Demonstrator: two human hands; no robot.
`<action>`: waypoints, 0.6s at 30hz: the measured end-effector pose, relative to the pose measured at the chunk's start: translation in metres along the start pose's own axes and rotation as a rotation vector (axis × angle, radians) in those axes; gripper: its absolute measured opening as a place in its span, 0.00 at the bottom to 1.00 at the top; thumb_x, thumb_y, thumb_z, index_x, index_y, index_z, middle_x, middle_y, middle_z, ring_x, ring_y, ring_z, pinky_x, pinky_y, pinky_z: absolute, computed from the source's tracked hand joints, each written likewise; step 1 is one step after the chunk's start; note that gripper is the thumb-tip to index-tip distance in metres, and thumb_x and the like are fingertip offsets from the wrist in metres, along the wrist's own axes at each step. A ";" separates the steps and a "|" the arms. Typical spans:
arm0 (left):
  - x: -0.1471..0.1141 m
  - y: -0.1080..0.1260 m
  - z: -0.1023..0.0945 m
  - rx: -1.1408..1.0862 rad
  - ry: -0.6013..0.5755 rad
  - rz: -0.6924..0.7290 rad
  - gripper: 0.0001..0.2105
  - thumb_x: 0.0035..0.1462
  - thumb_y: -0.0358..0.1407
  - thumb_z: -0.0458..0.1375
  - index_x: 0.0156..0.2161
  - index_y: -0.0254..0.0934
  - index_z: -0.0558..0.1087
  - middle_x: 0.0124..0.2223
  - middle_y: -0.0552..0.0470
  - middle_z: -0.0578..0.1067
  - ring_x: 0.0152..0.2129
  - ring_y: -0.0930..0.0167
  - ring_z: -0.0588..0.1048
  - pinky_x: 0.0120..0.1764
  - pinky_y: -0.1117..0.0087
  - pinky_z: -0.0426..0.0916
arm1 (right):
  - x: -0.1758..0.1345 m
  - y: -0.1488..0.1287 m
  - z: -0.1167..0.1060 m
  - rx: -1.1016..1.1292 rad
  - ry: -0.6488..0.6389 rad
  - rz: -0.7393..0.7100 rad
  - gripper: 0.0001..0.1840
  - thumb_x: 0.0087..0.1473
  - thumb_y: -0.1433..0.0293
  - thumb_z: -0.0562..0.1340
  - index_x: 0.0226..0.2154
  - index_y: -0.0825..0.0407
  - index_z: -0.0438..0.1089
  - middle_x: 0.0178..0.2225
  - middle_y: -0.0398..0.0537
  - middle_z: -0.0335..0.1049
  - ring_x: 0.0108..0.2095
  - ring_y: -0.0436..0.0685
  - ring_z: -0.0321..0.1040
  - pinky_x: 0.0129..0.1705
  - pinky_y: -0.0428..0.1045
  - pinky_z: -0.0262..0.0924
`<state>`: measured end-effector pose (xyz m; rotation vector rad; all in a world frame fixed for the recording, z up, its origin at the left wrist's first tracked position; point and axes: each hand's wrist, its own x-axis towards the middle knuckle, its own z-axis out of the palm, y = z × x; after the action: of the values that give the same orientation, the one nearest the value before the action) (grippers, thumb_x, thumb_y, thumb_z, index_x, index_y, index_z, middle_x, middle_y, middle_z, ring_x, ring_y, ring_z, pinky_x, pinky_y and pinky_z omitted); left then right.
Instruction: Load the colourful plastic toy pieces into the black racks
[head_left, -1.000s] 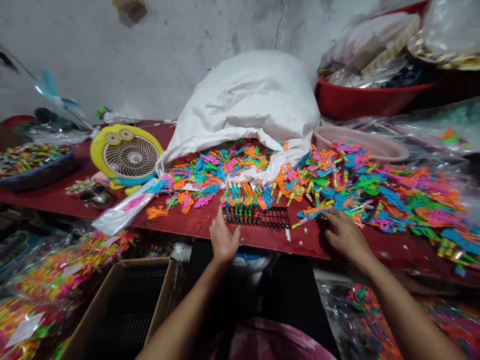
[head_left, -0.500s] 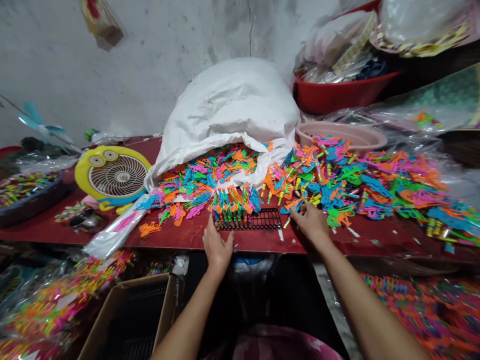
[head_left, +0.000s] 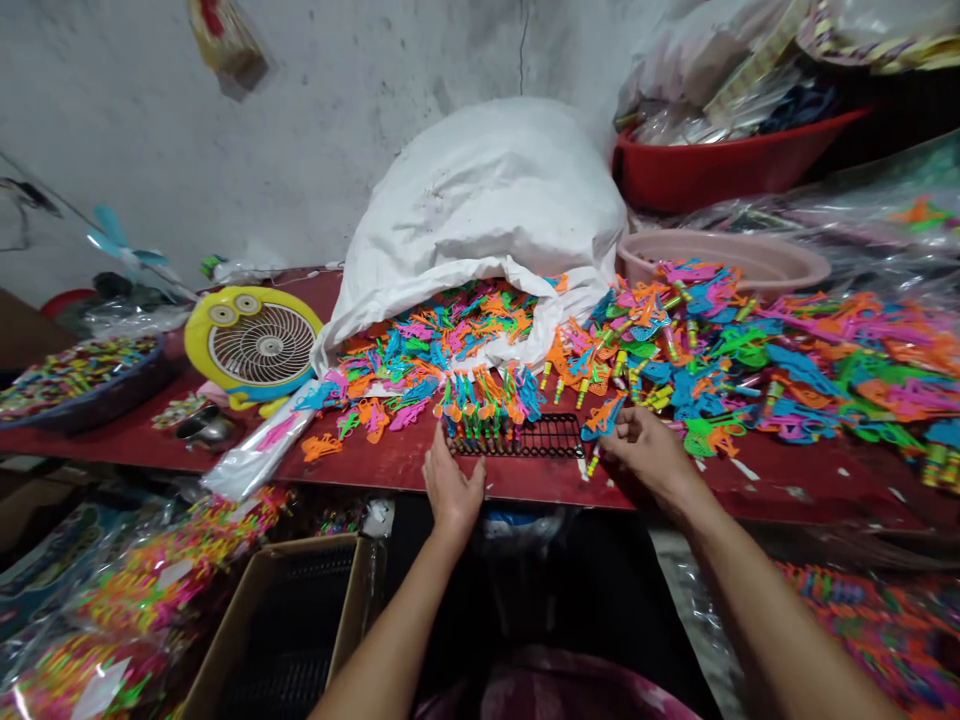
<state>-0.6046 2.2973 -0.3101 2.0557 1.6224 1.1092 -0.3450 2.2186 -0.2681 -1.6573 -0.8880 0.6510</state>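
Note:
On the red table a black plastic rack [head_left: 551,434] lies flat, its left part filled with upright colourful plastic toys [head_left: 487,405], its right part showing bare slots. My left hand [head_left: 453,488] rests against the rack's left front corner, thumb and fingers spread. At the rack's right end, my right hand [head_left: 649,452] pinches a blue and orange plastic toy [head_left: 602,416] with a short yellow tube end pointing down. The fingertips partly hide the hold. Close by the right hand lies a large heap of similar toys [head_left: 712,350].
A white sack [head_left: 487,190] spills toys behind the rack. Left of it stand a yellow fan [head_left: 262,345] and a metal cup [head_left: 204,428]. A pink basin [head_left: 795,262] sits at the back right. Below the table edge, a cardboard box [head_left: 349,600] holds black racks.
The view has shifted, moving the whole scene rightward in the picture. My right hand still holds the toy, now seen more clearly beside the rack. My left hand stays at the rack's corner.

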 end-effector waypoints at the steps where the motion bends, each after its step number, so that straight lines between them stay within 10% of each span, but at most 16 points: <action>1: 0.000 0.000 0.000 -0.001 -0.001 -0.001 0.38 0.51 0.38 0.61 0.65 0.31 0.51 0.51 0.38 0.72 0.49 0.56 0.70 0.51 0.54 0.64 | -0.001 -0.002 0.000 -0.012 -0.023 0.018 0.18 0.35 0.64 0.64 0.31 0.49 0.58 0.21 0.35 0.62 0.19 0.50 0.64 0.19 0.44 0.56; 10: -0.001 0.002 0.000 0.010 -0.021 -0.029 0.39 0.51 0.37 0.61 0.65 0.30 0.50 0.53 0.36 0.70 0.51 0.55 0.68 0.53 0.53 0.63 | -0.016 -0.020 0.000 0.156 0.105 -0.118 0.21 0.39 0.60 0.70 0.32 0.49 0.62 0.23 0.40 0.68 0.24 0.53 0.71 0.26 0.47 0.65; 18: -0.004 0.005 0.001 -0.004 -0.031 -0.047 0.40 0.51 0.38 0.60 0.66 0.31 0.49 0.55 0.36 0.70 0.51 0.55 0.69 0.54 0.52 0.62 | -0.035 -0.012 0.063 0.305 -0.017 -0.120 0.21 0.42 0.57 0.71 0.35 0.51 0.68 0.27 0.44 0.73 0.27 0.53 0.71 0.32 0.49 0.67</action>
<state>-0.6013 2.2920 -0.3093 2.0119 1.6432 1.0583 -0.4173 2.2261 -0.2737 -1.3186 -0.8472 0.6822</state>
